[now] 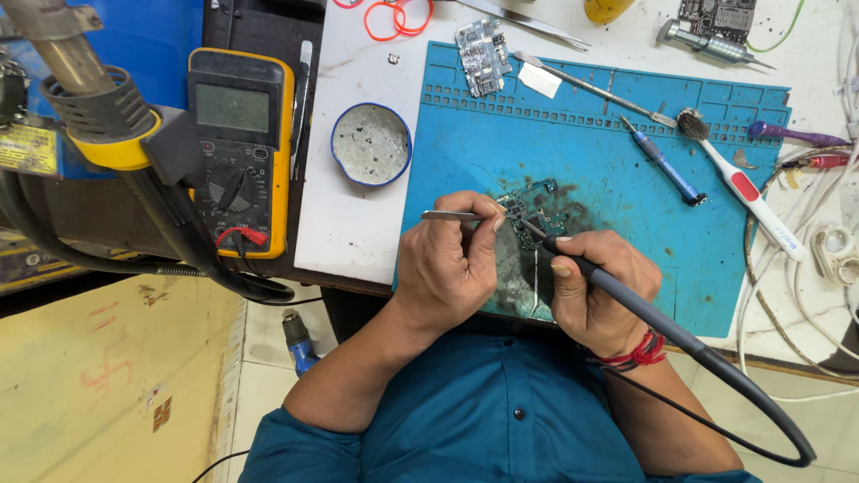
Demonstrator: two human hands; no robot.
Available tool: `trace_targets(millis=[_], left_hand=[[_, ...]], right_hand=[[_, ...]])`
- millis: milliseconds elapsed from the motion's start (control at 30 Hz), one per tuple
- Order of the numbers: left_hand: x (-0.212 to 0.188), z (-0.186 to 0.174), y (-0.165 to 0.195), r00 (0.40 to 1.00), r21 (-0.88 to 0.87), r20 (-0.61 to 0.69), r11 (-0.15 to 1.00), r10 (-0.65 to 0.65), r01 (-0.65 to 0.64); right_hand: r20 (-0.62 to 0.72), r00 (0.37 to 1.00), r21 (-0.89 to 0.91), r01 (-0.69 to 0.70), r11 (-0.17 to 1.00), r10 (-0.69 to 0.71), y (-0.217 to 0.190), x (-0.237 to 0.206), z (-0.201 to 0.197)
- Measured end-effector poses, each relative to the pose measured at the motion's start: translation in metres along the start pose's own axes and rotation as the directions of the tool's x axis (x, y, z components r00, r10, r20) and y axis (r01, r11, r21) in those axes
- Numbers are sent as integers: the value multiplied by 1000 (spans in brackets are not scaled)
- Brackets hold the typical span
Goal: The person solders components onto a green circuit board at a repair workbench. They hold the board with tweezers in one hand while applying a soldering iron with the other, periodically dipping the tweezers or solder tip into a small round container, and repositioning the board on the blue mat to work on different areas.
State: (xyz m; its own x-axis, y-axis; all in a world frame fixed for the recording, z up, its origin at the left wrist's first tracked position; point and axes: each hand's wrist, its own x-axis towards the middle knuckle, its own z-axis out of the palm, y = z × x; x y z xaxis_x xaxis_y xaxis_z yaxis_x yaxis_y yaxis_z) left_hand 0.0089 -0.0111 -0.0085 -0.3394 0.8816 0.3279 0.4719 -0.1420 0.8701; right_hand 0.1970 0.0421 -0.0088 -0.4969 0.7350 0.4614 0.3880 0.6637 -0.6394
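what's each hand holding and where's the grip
Left hand pinches metal tweezers near their tips; right hand grips a soldering iron by its dark handle.

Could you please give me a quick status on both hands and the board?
Left hand grips tweezers. Right hand holds soldering iron, tip on small circuit board. Board lies on blue mat; nothing blocking.

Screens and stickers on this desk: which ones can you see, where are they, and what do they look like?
Multimeter: left of the blue mat, yellow-edged dark box; grey rectangular screen, blank, above a round dial.
Yellow label: far left edge, small rectangular sticker on dark equipment.
Small sticker: lower left on the pale yellow surface, reddish-brown square pattern.
White tag: top edge of the mat, plain tilted rectangle.
No packages show.
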Motion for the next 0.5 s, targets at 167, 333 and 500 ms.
trace_targets(millis=[167,333,500], left_hand=[[0,0,-1,1000,1,-12,1000,23,-23],[-1,1,-1,1000,-2,5,1000,-11,11],[-1,1,-1,1000,0,-10,1000,6,-6]], right_hand=[[-4,1000,10,1,1000,-1,-1,1,0],[-1,1000,15,14,1000,-14,-1,2,0],[1,1000,16,20,1000,-20,-1,3,0]])
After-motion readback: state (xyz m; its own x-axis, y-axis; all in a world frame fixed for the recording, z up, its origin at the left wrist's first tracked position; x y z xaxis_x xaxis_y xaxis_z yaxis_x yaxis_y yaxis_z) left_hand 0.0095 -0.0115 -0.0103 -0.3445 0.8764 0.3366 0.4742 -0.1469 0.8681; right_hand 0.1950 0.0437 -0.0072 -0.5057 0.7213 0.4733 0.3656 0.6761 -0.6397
